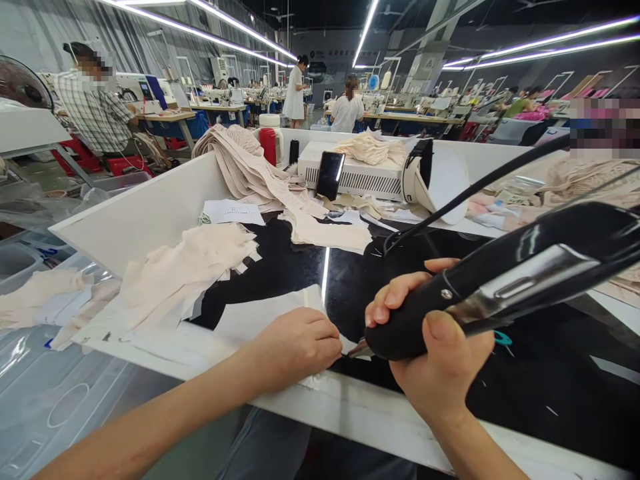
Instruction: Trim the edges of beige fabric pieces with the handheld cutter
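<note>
My right hand is wrapped round a black corded handheld tool with a long metal lever along its side. The tool's narrow metal tip points left, close to the fingertips of my left hand. Those fingers are pinched together at the right end of a pale flat piece, at the front edge of the black tabletop. Whether it is fabric or paper I cannot tell. The pinch itself is hidden by my knuckles.
Stacked cream fabric pieces lie on the left. Behind are long beige strips, a phone, a vented white box and a white lamp-like cone. The black cable arches over the right side. White panels border the table.
</note>
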Demonstrator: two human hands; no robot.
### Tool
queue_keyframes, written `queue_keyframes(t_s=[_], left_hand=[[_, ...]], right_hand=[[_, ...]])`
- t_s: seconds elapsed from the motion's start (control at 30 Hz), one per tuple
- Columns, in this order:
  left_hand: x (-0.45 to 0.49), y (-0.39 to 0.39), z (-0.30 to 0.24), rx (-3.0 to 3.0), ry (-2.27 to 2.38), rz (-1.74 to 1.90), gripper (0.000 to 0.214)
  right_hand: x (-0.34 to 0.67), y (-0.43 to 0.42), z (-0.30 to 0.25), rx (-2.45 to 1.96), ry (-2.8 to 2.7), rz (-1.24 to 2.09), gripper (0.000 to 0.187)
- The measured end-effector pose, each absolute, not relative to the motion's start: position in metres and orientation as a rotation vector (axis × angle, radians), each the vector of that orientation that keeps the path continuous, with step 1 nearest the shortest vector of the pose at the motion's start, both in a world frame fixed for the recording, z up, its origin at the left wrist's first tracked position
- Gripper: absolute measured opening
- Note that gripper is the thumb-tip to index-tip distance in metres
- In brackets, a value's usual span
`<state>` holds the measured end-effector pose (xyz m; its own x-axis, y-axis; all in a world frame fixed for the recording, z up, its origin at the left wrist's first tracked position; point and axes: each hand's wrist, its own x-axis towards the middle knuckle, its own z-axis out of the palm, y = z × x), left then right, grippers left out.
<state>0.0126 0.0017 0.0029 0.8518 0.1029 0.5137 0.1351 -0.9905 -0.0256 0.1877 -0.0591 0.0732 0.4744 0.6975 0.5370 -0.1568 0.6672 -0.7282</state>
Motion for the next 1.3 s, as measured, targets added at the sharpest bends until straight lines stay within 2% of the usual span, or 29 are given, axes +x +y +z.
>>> queue_keyframes(t_s=[0.77,1.3], left_hand=[[0.0135,-0.0004,0.0103,-3.040,-0.283,-0.953,0.035],[0.0077,0.0042,0.0045,-2.915,-0.152,-0.775,0.021]], right_hand=[[0.1877,-0.0557,0.0673,-0.678,-0.960,0.550,0.043],[0.1886,-0.0554,0.0643,-0.662,-0.972,0.545,0.043]])
